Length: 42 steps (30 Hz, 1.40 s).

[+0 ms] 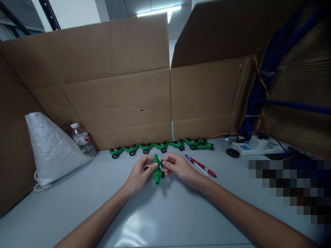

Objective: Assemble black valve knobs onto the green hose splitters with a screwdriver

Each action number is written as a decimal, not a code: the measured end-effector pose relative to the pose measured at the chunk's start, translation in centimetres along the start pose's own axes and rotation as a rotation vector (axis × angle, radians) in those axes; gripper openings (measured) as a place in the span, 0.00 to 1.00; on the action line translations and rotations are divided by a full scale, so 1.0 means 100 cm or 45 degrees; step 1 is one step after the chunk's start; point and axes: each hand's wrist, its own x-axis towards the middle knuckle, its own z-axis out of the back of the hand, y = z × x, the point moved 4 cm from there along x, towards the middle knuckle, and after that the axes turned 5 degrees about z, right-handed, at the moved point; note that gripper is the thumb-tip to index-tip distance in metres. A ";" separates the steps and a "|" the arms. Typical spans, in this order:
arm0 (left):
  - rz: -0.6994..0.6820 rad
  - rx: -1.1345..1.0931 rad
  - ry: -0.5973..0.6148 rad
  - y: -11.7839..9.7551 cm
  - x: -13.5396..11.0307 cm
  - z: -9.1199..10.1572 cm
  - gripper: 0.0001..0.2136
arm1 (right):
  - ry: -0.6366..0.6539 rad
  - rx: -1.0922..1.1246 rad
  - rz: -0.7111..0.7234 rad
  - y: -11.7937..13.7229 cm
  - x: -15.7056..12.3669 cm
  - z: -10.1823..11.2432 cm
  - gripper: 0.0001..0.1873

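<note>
A small green toy car (157, 171) with black wheels stands between my hands at the middle of the grey table (103, 203). My left hand (139, 172) grips its green body from the left with thumb and fingers. My right hand (177, 166) pinches a small black wheel (162, 163) at the car's right side. Both forearms reach in from the bottom of the view.
A row of several finished green toy cars (161, 146) lines the back of the table along the cardboard wall (116, 93). A red pen (205, 167) and a blue-handled tool (192, 162) lie right of my hands. A white bag (50, 148) and water bottle (82, 139) stand at left; a power strip (249, 146) at right.
</note>
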 end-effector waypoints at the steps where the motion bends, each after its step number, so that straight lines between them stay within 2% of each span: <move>1: -0.004 -0.004 0.005 -0.001 0.000 0.000 0.14 | -0.002 0.006 -0.007 0.000 0.000 0.000 0.29; 17: -0.074 0.040 0.006 -0.001 0.000 0.000 0.13 | 0.008 -0.006 0.046 0.001 0.000 -0.002 0.29; 32: -0.093 0.043 -0.015 -0.001 0.000 0.001 0.15 | -0.023 -0.134 0.184 -0.006 0.003 -0.005 0.28; 42: -0.014 -0.054 0.013 0.002 0.000 0.003 0.18 | -0.056 -0.094 0.070 -0.008 0.002 -0.008 0.32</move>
